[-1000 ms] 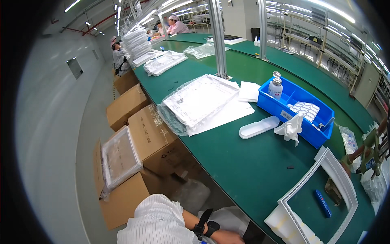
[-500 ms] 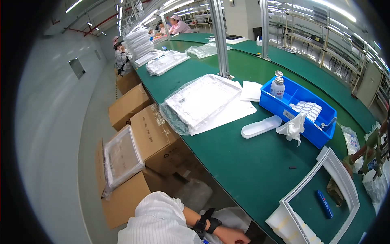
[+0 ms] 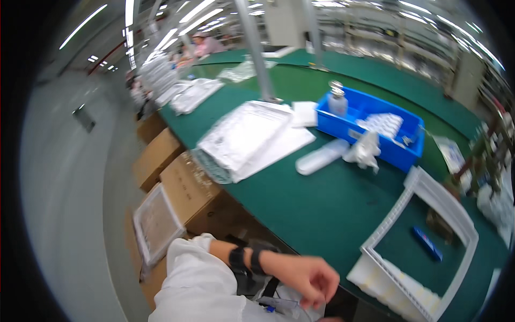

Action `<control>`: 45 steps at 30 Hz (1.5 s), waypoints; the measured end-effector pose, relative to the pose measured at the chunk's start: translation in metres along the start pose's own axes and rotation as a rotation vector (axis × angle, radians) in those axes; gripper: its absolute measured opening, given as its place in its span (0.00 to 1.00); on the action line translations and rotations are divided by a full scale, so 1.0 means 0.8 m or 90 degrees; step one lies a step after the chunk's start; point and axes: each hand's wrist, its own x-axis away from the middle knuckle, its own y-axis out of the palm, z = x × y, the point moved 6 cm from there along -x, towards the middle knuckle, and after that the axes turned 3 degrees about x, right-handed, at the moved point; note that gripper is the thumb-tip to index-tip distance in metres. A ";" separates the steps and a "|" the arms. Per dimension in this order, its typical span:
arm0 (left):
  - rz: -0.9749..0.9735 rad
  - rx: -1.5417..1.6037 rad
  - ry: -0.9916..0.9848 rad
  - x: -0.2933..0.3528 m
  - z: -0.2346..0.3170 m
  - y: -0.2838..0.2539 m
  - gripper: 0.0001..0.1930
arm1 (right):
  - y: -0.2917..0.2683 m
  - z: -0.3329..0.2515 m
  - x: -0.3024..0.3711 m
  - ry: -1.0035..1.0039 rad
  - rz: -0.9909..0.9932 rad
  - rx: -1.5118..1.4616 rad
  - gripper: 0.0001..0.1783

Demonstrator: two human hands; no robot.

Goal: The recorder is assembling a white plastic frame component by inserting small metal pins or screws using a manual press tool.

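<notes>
My left hand [image 3: 303,276] is raised beside the near edge of the green-topped bench [image 3: 279,209], left of a white frame. Its fingers are curled together; whatever they may hold is hidden. Two black bands [image 3: 247,260] circle the wrist below a white sleeve. A sliver of skin at the lower edge may be my right hand [image 3: 330,319]; its fingers do not show. The white curved frame [image 3: 394,214] lies on the bench, with white foam sheeting [image 3: 389,282] under its near side. Inside its opening lies a blue pen-like tool [image 3: 427,244].
A blue bin [image 3: 370,142] holds a pump bottle [image 3: 337,101] and white labels or parts. Before it lie a translucent oblong tray [image 3: 322,156] and a crumpled white cloth [image 3: 365,150]. Farther left is a bagged white panel [image 3: 244,137]. Cardboard boxes [image 3: 190,185] stand along the bench.
My left hand has risen from the lower edge, further into view, with its fingers curled. The whole view has shifted and is blurred; the bench items keep their places.
</notes>
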 end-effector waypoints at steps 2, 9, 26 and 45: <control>0.085 -0.047 0.035 0.016 0.067 -0.020 0.04 | 0.003 -0.003 -0.006 -0.017 -0.010 -0.035 0.09; 0.266 -0.385 0.182 -0.088 0.181 -0.129 0.05 | 0.000 0.020 -0.008 0.012 -0.065 -0.128 0.12; 0.165 -0.830 0.288 -0.168 0.206 -0.142 0.05 | -0.004 0.017 -0.004 0.025 -0.073 -0.128 0.13; 0.098 -0.847 0.336 -0.164 0.196 -0.146 0.06 | -0.005 0.006 -0.007 0.087 -0.063 -0.193 0.13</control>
